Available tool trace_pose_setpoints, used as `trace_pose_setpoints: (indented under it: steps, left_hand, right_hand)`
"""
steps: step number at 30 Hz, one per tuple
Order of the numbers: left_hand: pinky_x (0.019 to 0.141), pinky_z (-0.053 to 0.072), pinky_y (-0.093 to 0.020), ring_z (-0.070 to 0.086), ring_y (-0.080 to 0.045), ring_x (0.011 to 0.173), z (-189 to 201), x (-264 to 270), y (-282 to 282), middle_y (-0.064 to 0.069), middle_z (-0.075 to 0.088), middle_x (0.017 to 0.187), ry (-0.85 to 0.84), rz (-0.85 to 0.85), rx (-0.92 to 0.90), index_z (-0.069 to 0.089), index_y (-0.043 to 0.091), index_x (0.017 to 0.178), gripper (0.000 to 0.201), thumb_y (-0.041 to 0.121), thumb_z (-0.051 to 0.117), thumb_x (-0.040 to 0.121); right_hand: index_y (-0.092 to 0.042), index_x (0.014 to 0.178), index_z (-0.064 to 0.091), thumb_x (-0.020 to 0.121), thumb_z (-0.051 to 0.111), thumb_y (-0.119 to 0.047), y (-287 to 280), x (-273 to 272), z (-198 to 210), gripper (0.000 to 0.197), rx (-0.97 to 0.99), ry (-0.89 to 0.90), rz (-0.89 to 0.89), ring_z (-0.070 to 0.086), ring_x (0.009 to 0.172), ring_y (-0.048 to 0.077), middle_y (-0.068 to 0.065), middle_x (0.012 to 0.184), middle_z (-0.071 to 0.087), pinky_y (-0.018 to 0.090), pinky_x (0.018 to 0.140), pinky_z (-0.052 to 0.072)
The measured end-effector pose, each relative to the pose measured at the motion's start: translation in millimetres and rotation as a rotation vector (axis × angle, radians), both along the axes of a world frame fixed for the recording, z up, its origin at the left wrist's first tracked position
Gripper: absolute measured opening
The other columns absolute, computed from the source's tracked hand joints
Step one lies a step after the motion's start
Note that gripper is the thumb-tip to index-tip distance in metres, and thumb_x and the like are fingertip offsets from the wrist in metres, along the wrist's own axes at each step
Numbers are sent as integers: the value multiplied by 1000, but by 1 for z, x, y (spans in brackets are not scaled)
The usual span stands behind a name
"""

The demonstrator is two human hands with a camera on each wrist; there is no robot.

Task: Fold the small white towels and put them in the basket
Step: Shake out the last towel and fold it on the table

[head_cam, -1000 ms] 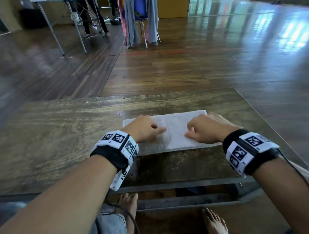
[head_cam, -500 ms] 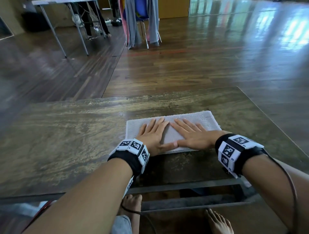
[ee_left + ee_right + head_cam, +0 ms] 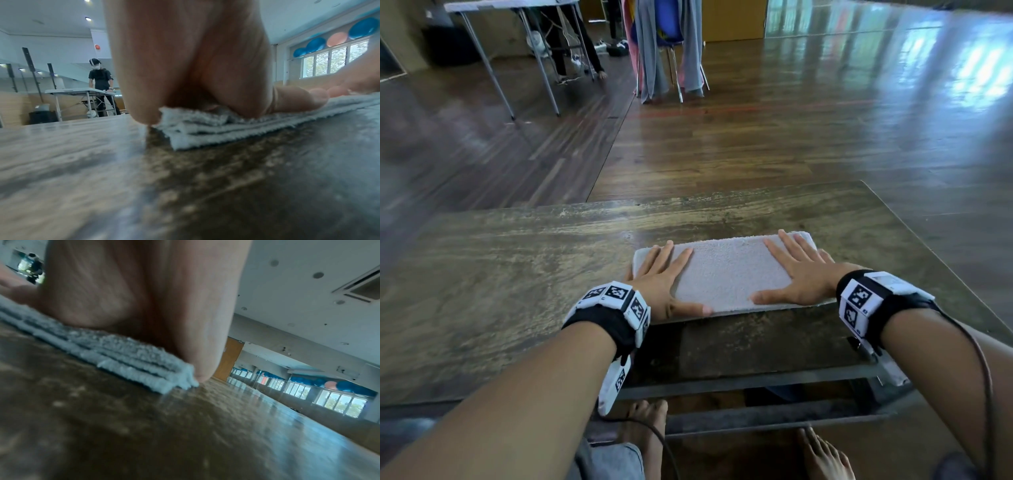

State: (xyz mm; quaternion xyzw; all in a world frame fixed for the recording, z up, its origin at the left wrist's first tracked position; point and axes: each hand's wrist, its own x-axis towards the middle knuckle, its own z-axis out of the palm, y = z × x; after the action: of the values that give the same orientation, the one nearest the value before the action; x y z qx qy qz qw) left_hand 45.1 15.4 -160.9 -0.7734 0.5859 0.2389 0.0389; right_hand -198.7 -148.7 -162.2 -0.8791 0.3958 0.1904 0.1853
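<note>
folded small white terry towel (image 3: 726,272), table's near edge | left hand (image 3: 659,274), right hand (image 3: 799,274) spread flat, pressing | basket unseen; placing left

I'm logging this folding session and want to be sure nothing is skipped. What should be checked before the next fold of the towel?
1. Towel lies flat on the table: ok.
2. Left hand pressing the left end, fingers straight: ok.
3. Right hand pressing the right end, fingers straight: ok.
4. Layers aligned at the edges: not ok, they are slightly staggered in the left wrist view.
5. Basket within reach: cannot tell, none in view.
</note>
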Motion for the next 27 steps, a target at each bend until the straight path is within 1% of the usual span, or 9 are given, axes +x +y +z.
trace_pose_setpoints:
  steps: [6,9,13,14,16,19,21,23,27]
  left_hand:
    - [116,-10,-65,-32,-17,146,4,7,8,9,-38,157,-34,52,69,-29,50,145,127,96,50,58]
    - [116,-9,-64,-22,-21,150,4,8,5,7,-29,162,-23,89,22,-17,54,148,121,98,47,56]
    - [114,8,-62,5,-29,150,12,14,6,4,6,165,-8,185,-102,14,57,150,92,94,26,67]
    - [112,13,-60,11,-30,147,12,16,8,3,15,162,-35,192,-103,18,57,149,89,92,25,68]
    - [108,20,-57,22,-31,140,16,15,13,-3,28,154,-93,194,-103,25,57,147,75,87,29,78]
    - [113,18,-60,38,-30,138,27,9,17,0,46,148,15,207,-173,50,47,135,63,81,29,86]
    - [109,32,-49,52,-22,126,37,2,21,5,58,137,125,177,-216,63,35,123,65,79,31,87]
    - [96,42,-36,57,-18,113,44,-4,25,2,62,129,184,136,-204,65,28,122,51,64,47,92]
    - [70,53,-25,62,-17,84,52,-17,24,-8,68,108,450,183,-202,68,12,120,30,28,64,94]
  right_hand:
    - [-42,154,-25,39,24,-113,1,-12,-2,144,-39,-42,-113,-26,152,17,-16,161,-35,57,122,-10]
    - [-37,160,1,56,27,-105,7,-11,9,126,-172,-77,-82,-5,153,29,-3,167,-6,55,123,-1]
    - [-29,147,41,90,54,-66,26,5,37,69,-143,-253,9,44,122,21,2,127,51,39,106,37]
    - [-27,143,47,94,55,-60,32,8,41,60,-60,-261,12,54,106,13,-5,110,58,34,95,41]
    - [-26,139,53,96,57,-54,44,11,43,51,28,-233,30,52,79,0,-15,89,57,28,82,39]
    - [-23,146,47,97,59,-47,51,10,47,56,-31,-218,16,58,92,11,-1,113,64,29,88,41]
    - [-21,155,34,99,57,-43,52,4,49,64,-82,-215,-9,55,120,23,8,140,54,34,104,41]
    - [-20,160,22,102,55,-35,54,-1,50,68,-88,-229,-12,48,133,26,9,152,42,36,111,35]
    - [-24,149,42,101,56,-21,67,-8,53,50,-44,-340,25,56,116,17,4,140,55,28,97,43]
